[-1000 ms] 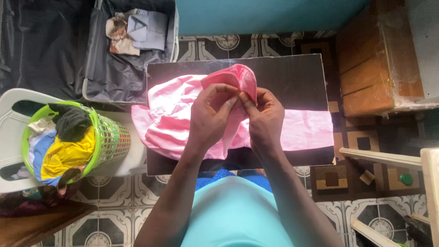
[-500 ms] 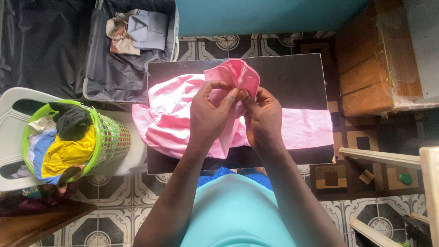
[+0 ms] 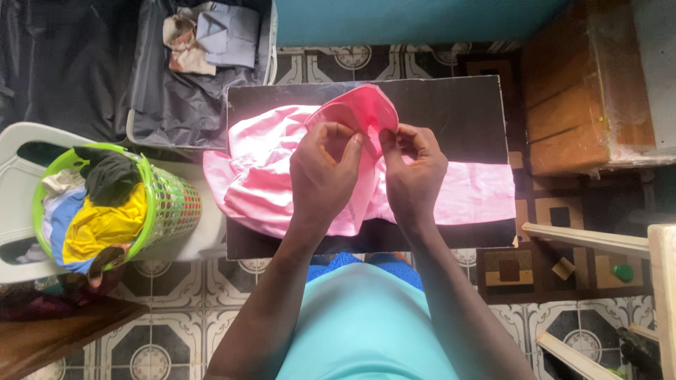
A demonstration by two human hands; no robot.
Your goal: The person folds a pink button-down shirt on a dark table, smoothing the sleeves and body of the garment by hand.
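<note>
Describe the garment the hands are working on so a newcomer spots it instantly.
Find the dark rectangular board in the middle of the patterned tile floor. Spread across it lies a pink fabric garment, pinched at its raised fold by the left hand and right hand. It is the only pink cloth; other clothes sit in the green mesh basket.

Pink garment [image 3: 282, 169] fold now raised higher between both hands

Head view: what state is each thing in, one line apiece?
Pink garment: spread rumpled on the dark board, one part lifted.
Left hand: pinching the lifted fabric.
Right hand: pinching the same fabric.
Green basket: upright on a white chair, full of clothes.
Suitcase: open, folded clothes inside.
</note>
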